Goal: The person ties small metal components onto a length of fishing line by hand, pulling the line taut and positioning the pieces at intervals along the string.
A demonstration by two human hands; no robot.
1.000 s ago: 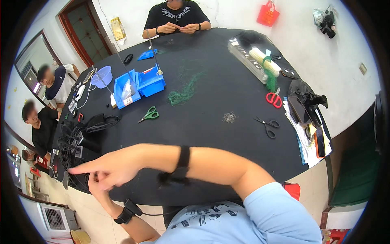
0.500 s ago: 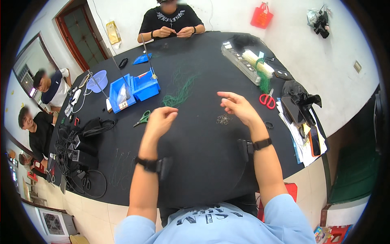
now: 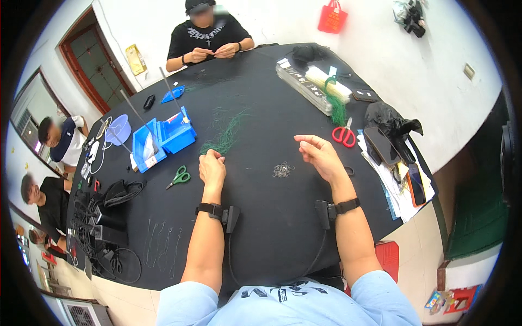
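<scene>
Thin green threads (image 3: 227, 135) lie in a loose tangle on the black tabletop. My left hand (image 3: 212, 169) is at the near end of this tangle, fingers curled closed on the strands; how many it grips is too small to tell. My right hand (image 3: 322, 158) hovers farther right, holding nothing, with its fingers partly stretched and apart. Between the hands, a little nearer to the right one, is a small heap of tiny metal pieces (image 3: 283, 169). Green-handled scissors (image 3: 179, 176) lie left of my left hand. Black straps with small devices sit on both wrists.
Blue bins (image 3: 176, 136) with upright rods stand to the left. Red scissors (image 3: 343, 136), phones and papers (image 3: 384, 190) are at the right. Tangled black cables (image 3: 100, 228) and several thin strands (image 3: 163, 244) lie at near left. Another person (image 3: 209, 41) sits across the table.
My left hand has moved to the near end of the green threads, its fingers curling in. My right hand stays raised, no longer directly beside the metal heap. The head view has shifted slightly.
</scene>
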